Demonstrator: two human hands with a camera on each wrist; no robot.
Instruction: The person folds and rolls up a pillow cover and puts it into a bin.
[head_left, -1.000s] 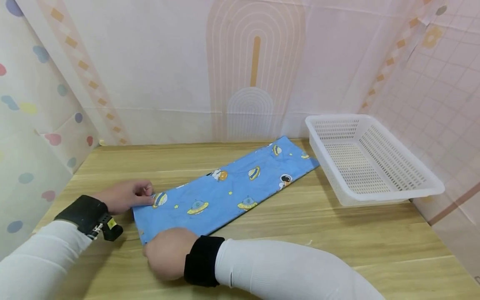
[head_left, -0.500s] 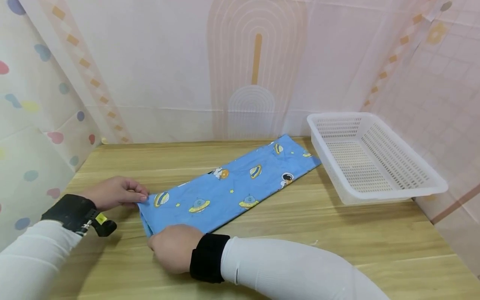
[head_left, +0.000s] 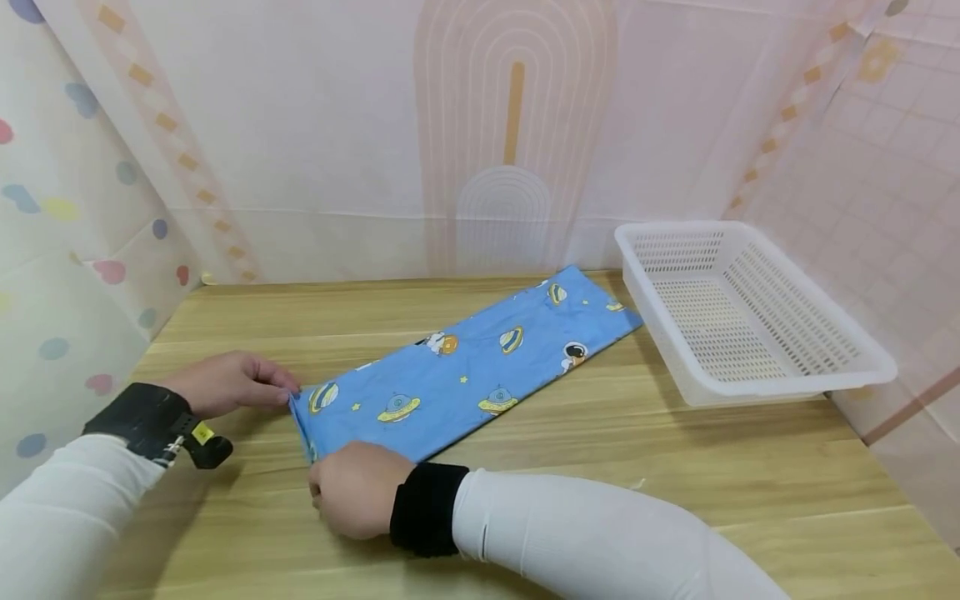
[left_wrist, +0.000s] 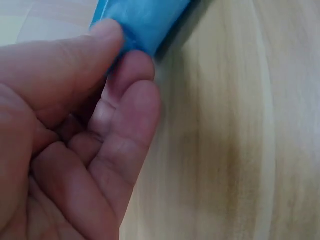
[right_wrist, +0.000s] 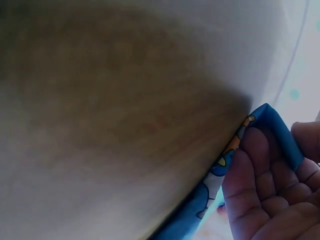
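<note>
I have the blue printed cloth (head_left: 450,367) on the wood-grain table (head_left: 637,425), folded into a long strip that runs from eight o'clock to two o'clock in my head view, with ringed planets, saucers and astronauts on its upper face. At its eight o'clock end, the left hand (head_left: 228,385) pinches one corner narrowly between thumb and fingertips; my left wrist view puts that corner near twelve o'clock. The right hand (head_left: 362,492), at four o'clock from the left, grips the near corner of the same end. Its fingertips are hidden from me overhead, but in the right wrist view I see the cloth caught between thumb and curled fingers, bending sharply there. The white basket (head_left: 795,387) sits at three o'clock from the strip's middle; the strip's far corner comes right up beside it, and I cannot tell whether they touch. I see black straps (head_left: 427,510) on both wrists, over white sleeves (head_left: 570,521).
</note>
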